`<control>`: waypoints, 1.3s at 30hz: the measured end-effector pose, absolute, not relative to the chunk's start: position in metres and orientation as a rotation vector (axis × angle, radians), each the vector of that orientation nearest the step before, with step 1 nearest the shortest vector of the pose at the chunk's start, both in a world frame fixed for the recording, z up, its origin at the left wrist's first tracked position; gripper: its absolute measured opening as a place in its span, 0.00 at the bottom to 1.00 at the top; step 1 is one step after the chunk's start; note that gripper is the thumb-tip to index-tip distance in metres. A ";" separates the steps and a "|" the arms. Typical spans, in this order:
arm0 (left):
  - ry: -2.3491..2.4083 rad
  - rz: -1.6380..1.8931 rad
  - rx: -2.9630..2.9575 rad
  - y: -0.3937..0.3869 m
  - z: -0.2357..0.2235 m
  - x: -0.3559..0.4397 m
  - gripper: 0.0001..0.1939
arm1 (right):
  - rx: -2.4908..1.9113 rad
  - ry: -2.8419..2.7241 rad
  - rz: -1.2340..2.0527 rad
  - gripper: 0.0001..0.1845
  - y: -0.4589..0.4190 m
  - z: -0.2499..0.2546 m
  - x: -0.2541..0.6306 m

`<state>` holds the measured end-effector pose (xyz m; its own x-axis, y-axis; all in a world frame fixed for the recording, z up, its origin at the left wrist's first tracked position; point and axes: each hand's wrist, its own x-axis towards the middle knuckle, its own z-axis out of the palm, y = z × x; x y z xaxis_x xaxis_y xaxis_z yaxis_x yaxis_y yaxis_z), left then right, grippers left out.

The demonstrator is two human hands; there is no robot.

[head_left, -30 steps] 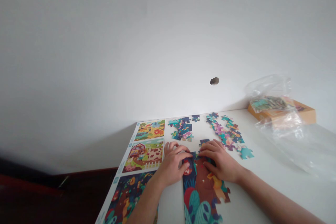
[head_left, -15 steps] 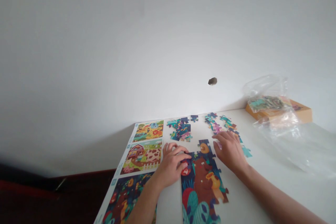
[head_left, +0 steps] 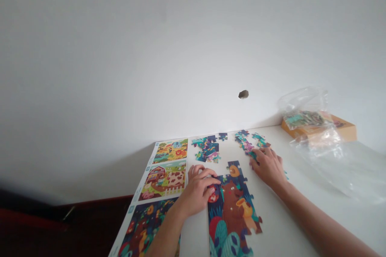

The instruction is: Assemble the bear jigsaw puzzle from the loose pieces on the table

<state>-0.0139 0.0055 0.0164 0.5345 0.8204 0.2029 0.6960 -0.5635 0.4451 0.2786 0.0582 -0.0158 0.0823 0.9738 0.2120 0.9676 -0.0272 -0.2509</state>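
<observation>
A partly joined jigsaw (head_left: 233,209) with a brown bear lies on the white table (head_left: 289,225) in front of me. My left hand (head_left: 197,190) rests on its upper left edge, fingers curled and pressing down on the pieces. My right hand (head_left: 267,165) lies over the right pile of loose pieces (head_left: 249,142), its fingers bent down onto them; whether it grips one is hidden. A second pile of loose pieces (head_left: 208,148) sits beyond my left hand.
A sheet of reference pictures (head_left: 164,176) lies along the table's left edge. At the back right, a clear plastic bag (head_left: 328,148) with more pieces lies partly over an orange box (head_left: 340,130). A white wall stands close behind the table.
My right hand left the top of the joined jigsaw and moved up and right onto the right pile of loose pieces. My left hand stayed on the jigsaw's edge.
</observation>
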 end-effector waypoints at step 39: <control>1.181 0.516 2.435 0.000 0.020 -0.008 0.24 | -1.881 -1.963 -0.063 0.21 0.060 -0.022 0.281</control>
<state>-0.0080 0.0002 0.0202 0.5785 0.8004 0.1572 0.6591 -0.5722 0.4880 0.2810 0.0605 -0.0222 0.0030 0.9453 0.3262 0.9642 0.0838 -0.2518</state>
